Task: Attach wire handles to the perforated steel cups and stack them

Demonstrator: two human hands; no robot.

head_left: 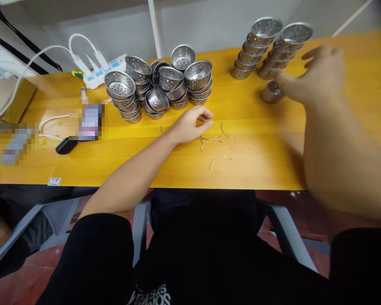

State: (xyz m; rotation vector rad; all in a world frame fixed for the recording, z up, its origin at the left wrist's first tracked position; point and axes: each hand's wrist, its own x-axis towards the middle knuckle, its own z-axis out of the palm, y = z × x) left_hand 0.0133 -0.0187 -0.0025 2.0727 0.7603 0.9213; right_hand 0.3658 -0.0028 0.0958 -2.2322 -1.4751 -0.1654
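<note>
My left hand [190, 123] lies loosely open on the tabletop [257, 165], fingertips on the thin wire arcs [214, 140], gripping nothing. My right hand [320, 76], blurred, reaches the lone perforated cup [271, 91] below the two leaning stacks [269, 48]; I cannot tell its grip. I'd pinch one arc cleanly and keep clear of those stacks.

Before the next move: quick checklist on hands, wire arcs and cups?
1. Left hand resting on the thin curved metal wire arcs: ok.
2. Left hand pinching a wire: cannot tell.
3. Right hand at the lone perforated steel cup lying on its side: ok, blurred.
4. Right hand's grip on that cup: cannot tell.
5. Two leaning stacks of perforated steel cups standing: ok.
6. Yellow wooden table free near the wires: ok.
</note>
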